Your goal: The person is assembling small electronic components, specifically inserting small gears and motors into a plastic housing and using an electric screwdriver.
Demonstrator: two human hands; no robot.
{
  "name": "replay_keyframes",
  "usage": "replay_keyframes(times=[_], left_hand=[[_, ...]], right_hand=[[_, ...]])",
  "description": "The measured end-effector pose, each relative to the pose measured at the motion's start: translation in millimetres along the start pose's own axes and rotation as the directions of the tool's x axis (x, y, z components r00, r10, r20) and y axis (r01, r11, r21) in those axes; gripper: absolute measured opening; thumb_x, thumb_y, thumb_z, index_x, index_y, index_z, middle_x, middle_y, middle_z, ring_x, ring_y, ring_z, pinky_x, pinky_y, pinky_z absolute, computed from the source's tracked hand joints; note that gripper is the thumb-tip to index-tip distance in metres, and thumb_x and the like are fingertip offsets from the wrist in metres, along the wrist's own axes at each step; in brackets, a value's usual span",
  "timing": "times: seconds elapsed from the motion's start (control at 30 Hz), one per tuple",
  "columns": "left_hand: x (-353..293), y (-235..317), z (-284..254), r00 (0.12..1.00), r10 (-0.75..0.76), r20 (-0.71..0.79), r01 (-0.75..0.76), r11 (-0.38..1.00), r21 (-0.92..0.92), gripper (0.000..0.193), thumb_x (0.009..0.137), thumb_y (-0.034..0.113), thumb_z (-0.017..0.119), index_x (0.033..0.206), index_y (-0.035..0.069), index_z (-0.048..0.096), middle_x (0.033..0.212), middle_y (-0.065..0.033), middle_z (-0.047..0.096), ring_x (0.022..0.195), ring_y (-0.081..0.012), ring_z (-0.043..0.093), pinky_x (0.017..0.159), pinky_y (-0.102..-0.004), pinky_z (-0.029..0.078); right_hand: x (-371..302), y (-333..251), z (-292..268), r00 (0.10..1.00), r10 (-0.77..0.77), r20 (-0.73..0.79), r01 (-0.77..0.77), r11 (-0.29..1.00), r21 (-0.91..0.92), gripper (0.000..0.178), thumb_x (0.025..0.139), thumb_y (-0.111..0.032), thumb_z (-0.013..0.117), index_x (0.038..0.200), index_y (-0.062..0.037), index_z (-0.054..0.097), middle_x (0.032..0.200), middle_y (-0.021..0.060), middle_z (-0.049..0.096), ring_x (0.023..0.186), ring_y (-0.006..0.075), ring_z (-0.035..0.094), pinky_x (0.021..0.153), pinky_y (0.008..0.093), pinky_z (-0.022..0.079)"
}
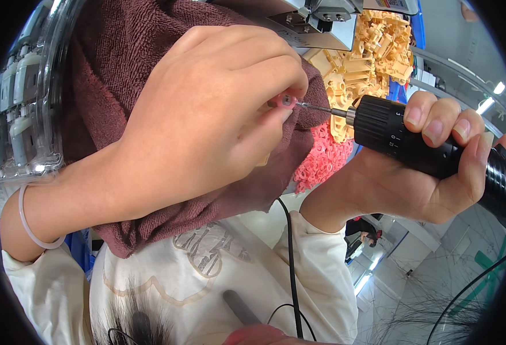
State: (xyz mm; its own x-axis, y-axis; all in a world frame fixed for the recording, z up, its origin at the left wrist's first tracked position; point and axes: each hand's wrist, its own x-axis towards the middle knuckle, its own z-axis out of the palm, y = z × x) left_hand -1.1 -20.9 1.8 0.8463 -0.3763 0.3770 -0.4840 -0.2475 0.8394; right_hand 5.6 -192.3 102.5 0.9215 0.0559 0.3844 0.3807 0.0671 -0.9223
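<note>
My left hand (212,103) is closed, pinching a small pink plastic part (288,101) between thumb and fingertips; most of that part is hidden by the fingers. My right hand (399,187) wraps round a black electric screwdriver (382,123) held nearly level. Its thin metal bit points left, and the tip meets or almost meets the pink part's round end. Below the left palm shows a sliver of something yellow (262,161), too covered to name. A dark maroon towel (106,86) lies beneath the left hand and wrist.
Behind the screwdriver bit is a heap of yellow plastic parts (373,52), with a pile of small pink parts (322,158) nearer. Clear trays of grey-white pieces (25,86) stand at left. A metal machine (322,23) sits at the far edge. A black cable (291,259) hangs in front.
</note>
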Motion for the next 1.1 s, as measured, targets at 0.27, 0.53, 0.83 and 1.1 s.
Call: replay_keyframes(times=[0.27,0.53,0.83,1.1], left_hand=[[-2.5,-0.4,0.4,1.000,-0.006,-0.014,0.006,1.000,0.000,0.023,0.072,0.004,0.066,0.094,0.008,0.063,0.104,-0.0037,0.066,0.113,-0.0281,0.060,0.093,-0.0380,0.042],[-3.5,-1.6,1.5,0.999,-0.011,-0.031,0.011,1.000,-0.002,0.022,0.071,0.003,0.067,0.093,0.009,0.063,0.103,-0.0033,0.066,0.112,-0.0277,0.060,0.093,-0.0380,0.042],[-4.2,-1.9,5.8,0.996,0.000,-0.084,0.000,1.000,0.005,0.022,0.071,0.002,0.067,0.092,0.008,0.062,0.102,-0.0032,0.066,0.111,-0.0273,0.060,0.093,-0.0379,0.043],[-4.2,-1.8,4.6,0.997,0.002,-0.072,-0.001,1.000,0.018,0.022,0.071,0.002,0.068,0.091,0.008,0.062,0.101,-0.0034,0.066,0.110,-0.0272,0.061,0.092,-0.0380,0.043]], right_hand=[[-10.1,11.5,18.3,0.978,-0.201,-0.062,0.180,0.952,-0.245,0.021,0.091,-0.021,0.047,0.082,-0.0027,0.054,0.081,0.0064,0.055,0.063,0.0166,0.050,0.059,0.0342,0.044],[-13.6,9.8,19.5,0.985,-0.165,-0.058,0.147,0.960,-0.237,0.021,0.090,-0.022,0.046,0.081,-0.0036,0.052,0.073,0.0065,0.049,0.062,0.0161,0.046,0.060,0.0327,0.042],[-15.9,11.1,19.3,0.988,-0.138,-0.072,0.115,0.959,-0.258,0.020,0.090,-0.022,0.045,0.081,-0.0045,0.050,0.065,0.0066,0.044,0.060,0.0157,0.042,0.061,0.0311,0.040],[-17.2,15.1,20.5,0.987,-0.125,-0.103,0.110,0.984,-0.140,0.020,0.089,-0.022,0.045,0.082,-0.0042,0.051,0.068,0.0062,0.046,0.061,0.0159,0.044,0.061,0.0314,0.041]])
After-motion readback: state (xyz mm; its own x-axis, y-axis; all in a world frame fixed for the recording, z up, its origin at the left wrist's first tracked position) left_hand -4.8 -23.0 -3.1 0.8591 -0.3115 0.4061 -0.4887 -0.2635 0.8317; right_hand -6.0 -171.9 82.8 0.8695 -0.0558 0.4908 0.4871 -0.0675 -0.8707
